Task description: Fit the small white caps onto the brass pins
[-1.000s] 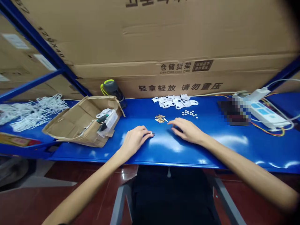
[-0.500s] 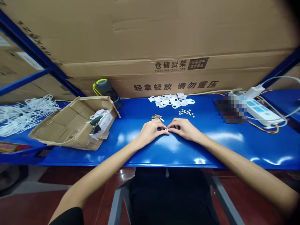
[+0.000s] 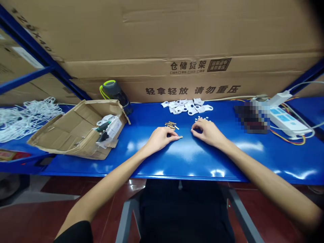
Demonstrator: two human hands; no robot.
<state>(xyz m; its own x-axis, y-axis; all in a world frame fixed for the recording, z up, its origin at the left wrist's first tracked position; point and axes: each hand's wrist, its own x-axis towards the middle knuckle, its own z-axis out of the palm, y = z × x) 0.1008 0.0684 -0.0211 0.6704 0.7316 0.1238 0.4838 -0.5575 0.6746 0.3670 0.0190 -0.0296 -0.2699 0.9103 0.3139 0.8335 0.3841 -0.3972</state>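
Left hand [image 3: 160,140] flat, fingers together, empty, just beside small brass pin [image 3: 180,137]; right hand [image 3: 206,132] curled, cannot tell if pinching, just below tiny white plastic discs [image 3: 202,118] on glossy blue metal bench [image 3: 192,162].

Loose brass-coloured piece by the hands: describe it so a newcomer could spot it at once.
On the blue workbench, find the small heap of brass-coloured pieces. Just below it, one piece lies at the fingertips of the left hand. It alone sits apart from the heap.
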